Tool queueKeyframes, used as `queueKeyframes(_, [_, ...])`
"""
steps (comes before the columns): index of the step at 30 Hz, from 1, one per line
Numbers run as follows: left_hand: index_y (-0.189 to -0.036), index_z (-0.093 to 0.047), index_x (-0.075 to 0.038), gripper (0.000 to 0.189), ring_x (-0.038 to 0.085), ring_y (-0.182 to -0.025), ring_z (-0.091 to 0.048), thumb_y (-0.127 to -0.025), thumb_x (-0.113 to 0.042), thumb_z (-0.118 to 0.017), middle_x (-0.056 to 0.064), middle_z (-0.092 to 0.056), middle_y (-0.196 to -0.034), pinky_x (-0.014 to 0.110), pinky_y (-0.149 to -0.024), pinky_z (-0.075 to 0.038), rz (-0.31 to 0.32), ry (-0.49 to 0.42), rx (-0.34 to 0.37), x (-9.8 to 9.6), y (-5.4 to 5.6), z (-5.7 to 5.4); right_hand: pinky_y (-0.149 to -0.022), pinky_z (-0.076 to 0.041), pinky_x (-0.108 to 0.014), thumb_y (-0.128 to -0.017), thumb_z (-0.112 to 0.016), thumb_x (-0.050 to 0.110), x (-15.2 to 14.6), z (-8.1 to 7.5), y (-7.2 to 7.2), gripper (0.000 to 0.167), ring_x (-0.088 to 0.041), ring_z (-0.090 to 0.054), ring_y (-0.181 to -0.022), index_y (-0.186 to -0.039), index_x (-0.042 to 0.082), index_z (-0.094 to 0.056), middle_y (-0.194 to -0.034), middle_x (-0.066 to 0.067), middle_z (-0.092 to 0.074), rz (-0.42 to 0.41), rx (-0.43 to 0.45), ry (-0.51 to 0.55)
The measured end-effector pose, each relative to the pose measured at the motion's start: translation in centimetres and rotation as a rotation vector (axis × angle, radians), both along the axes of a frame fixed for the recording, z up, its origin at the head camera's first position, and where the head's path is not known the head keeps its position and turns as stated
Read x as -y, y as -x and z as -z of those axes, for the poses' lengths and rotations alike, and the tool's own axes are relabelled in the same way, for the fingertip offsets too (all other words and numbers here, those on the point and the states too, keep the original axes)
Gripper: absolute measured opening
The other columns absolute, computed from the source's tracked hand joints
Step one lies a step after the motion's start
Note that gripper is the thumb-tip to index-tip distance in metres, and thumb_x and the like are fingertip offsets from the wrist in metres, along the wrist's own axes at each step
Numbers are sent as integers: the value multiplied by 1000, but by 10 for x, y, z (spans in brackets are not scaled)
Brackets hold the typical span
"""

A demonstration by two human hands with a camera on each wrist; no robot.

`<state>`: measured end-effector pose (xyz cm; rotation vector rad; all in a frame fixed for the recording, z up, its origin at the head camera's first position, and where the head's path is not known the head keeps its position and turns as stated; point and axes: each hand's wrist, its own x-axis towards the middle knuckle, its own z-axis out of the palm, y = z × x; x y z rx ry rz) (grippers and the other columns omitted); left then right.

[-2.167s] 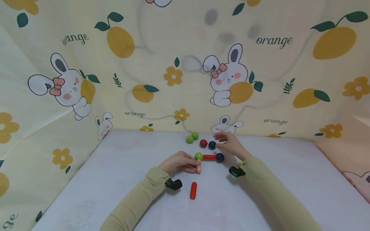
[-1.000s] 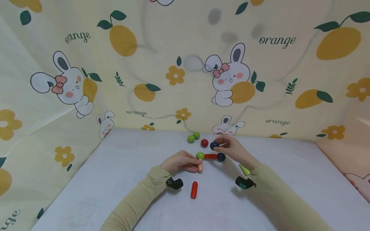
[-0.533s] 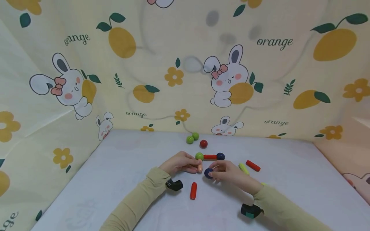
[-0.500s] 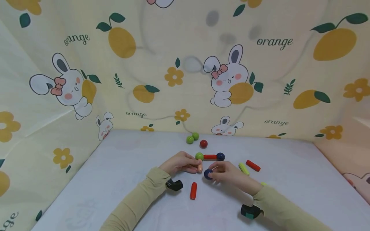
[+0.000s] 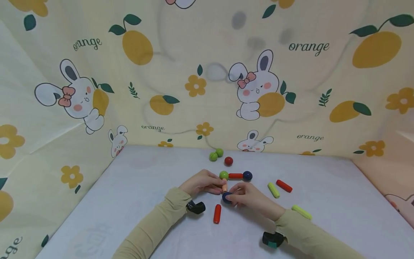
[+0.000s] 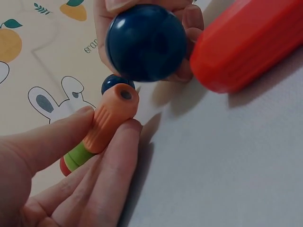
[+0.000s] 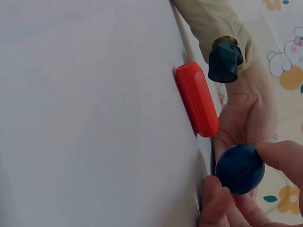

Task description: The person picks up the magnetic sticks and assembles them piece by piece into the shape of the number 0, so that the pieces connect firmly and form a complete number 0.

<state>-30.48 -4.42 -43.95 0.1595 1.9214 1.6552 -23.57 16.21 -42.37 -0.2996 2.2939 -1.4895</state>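
Observation:
My left hand (image 5: pixel 203 182) pinches an orange rod (image 6: pixel 110 118) between thumb and fingers. Its far end meets a green ball (image 5: pixel 224 175), from which a red rod (image 5: pixel 235 176) runs right to a dark blue ball (image 5: pixel 247 175). In my right hand (image 5: pixel 252 198), thumb and fingertips grip another dark blue ball (image 7: pixel 240 169), right by the orange rod's near end. That end, with a dark round spot in it, faces the camera in the left wrist view, where the gripped ball (image 6: pixel 146 42) looms larger.
A loose red rod (image 5: pixel 217 214) lies just in front of the hands. Two yellow-green rods (image 5: pixel 273 190) and a red rod (image 5: pixel 284 186) lie to the right. Behind the joined pieces are a red ball (image 5: pixel 228 161) and two green balls (image 5: pixel 213 156) near the patterned backdrop.
My right hand has taken the dark blue ball from beside the red ball and brought it nearer, then leftward to the orange rod. My left hand has stayed in place.

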Motion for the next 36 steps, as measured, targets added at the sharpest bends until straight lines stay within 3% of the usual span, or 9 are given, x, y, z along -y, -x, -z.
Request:
queueKeyframes(14, [-96,-74,-1,22,21,-77,-70,-85,-20,-74,14,-71,-90,31,-72,-57,2,-3,0,0,-2,-2,-57,-46,-25,-83,-75,34,14,3,-1,34,-17,-55,-61,-99,4,-67,-72,-5,-65,135,-37,-109])
queueKeyframes(19, [-96,-74,-1,22,21,-76,-70,-85,-20,-74,14,-71,-90,31,-72,-57,-1,4,-1,-1,-1,-2,-52,-42,-24,-83,-76,34,16,3,-1,32,-17,-51,-56,-96,6,-67,-70,-4,-62,145,-54,-137])
queueKeyframes(29, [-97,-74,-3,24,20,-74,-70,-84,-23,-74,13,-71,-89,30,-72,-57,19,4,-4,0,1,1,-62,-49,-30,-90,-67,32,-5,-6,8,33,-22,-60,-70,-105,2,-62,-86,-6,-66,76,-76,-84])
queueKeyframes(36, [-99,-71,-2,27,20,-73,-70,-82,-23,-77,14,-71,-89,31,-70,-58,-8,-8,5,0,1,3,-68,-52,-31,-93,-64,25,-31,-20,31,32,-26,-59,-82,-113,-1,-60,-97,-13,-67,152,-125,-33])
